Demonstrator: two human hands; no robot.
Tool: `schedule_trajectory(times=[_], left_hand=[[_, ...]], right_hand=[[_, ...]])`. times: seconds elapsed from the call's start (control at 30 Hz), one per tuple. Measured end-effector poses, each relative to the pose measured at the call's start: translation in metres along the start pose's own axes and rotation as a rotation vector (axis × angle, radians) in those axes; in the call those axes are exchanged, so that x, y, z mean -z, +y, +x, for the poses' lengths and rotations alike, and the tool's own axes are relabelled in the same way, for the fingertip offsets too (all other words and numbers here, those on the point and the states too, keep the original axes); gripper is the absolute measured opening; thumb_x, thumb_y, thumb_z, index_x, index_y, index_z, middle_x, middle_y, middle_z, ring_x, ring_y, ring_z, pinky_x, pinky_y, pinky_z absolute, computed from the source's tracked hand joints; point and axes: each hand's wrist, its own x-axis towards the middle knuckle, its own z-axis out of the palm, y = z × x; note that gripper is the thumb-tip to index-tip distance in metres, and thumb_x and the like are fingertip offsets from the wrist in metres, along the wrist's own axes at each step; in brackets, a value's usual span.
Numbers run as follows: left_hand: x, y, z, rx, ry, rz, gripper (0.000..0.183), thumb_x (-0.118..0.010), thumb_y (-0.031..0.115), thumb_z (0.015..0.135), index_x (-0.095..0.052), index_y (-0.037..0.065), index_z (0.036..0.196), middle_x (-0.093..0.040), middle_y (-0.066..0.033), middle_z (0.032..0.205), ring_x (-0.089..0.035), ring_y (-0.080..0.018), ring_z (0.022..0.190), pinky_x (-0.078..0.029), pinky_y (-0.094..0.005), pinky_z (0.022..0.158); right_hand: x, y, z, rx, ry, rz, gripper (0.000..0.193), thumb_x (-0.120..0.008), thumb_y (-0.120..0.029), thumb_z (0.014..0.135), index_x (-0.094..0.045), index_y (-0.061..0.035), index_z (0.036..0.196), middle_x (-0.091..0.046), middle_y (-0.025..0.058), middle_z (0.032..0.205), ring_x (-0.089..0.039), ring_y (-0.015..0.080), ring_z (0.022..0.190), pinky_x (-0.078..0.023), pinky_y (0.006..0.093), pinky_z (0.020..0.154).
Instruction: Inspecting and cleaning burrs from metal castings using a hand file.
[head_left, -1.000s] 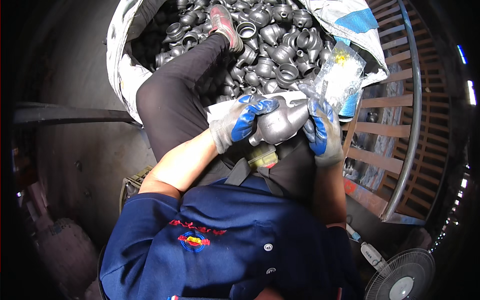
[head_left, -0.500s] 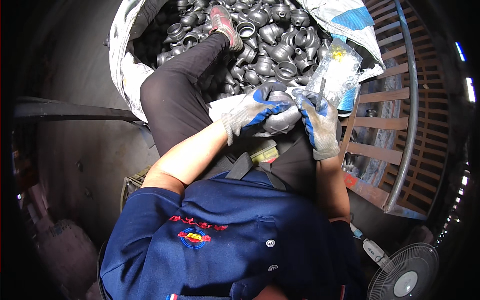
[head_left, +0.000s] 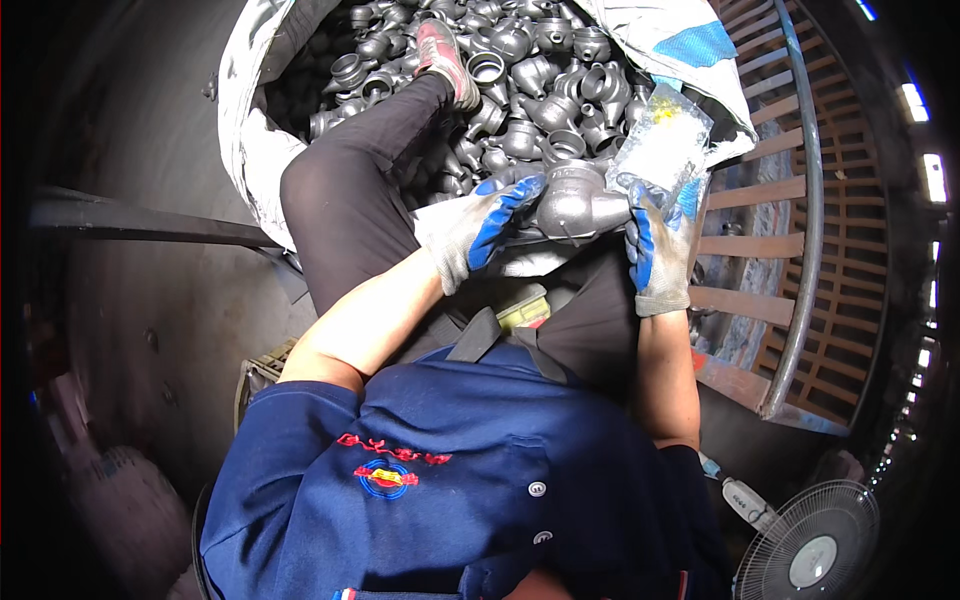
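Observation:
A dark grey metal casting (head_left: 575,205), round-bodied with an open collar, is between my two gloved hands above my lap. My left hand (head_left: 478,232) has its fingers stretched toward the casting's left side; firm contact is hard to make out. At the casting's right end, the curled fingers of my right hand (head_left: 660,250) meet its short spout. The thin dark rod seen earlier at my right hand is not visible now. Just beyond that hand, a clear plastic bag (head_left: 660,140) with a yellow mark lies by the sack's rim.
A large white sack (head_left: 245,130) full of similar castings (head_left: 525,85) stands ahead, with my shoe (head_left: 440,50) resting on them. To the right runs a slatted rack with a metal rail (head_left: 812,200). A fan (head_left: 810,555) is at lower right, a dark bar (head_left: 150,222) at left.
My hands have moved apart, the left one leftward and the right one rightward. The casting has moved slightly up and turned, with its spout now toward my right hand.

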Motion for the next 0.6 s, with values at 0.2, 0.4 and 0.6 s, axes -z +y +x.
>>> schedule_trajectory(times=[0.2,0.4,0.6], left_hand=[[0.000,0.003,-0.002,0.077,0.061,-0.047,0.041,-0.052,0.025,0.091,-0.043,0.013,0.128,-0.050,-0.0103,0.123,-0.054,-0.0231,0.108,-0.050,-0.0412,0.089],[0.011,-0.003,0.003,-0.065,0.209,0.116,0.040,-0.058,0.022,0.088,-0.046,0.008,0.123,-0.058,-0.0106,0.111,-0.061,-0.0203,0.094,-0.053,-0.0366,0.081],[0.009,0.004,-0.001,0.019,0.156,0.024,0.031,-0.055,0.025,0.089,-0.053,0.011,0.116,-0.059,-0.0038,0.109,-0.060,-0.0147,0.094,-0.052,-0.0323,0.079]], right_hand=[[-0.002,-0.001,-0.005,0.003,-0.085,-0.093,0.020,-0.065,-0.012,0.081,-0.062,-0.0038,0.100,-0.049,-0.0065,0.061,-0.037,0.0003,0.043,-0.026,0.0162,0.037],[0.005,-0.004,0.000,0.104,-0.213,-0.275,0.021,-0.063,-0.012,0.083,-0.062,-0.0046,0.103,-0.051,-0.0053,0.065,-0.037,-0.0005,0.048,-0.028,0.0155,0.041],[0.012,0.000,0.008,0.200,-0.191,-0.392,0.020,-0.063,-0.013,0.084,-0.063,-0.0027,0.101,-0.053,-0.0050,0.067,-0.038,-0.0005,0.050,-0.029,0.0159,0.042]])
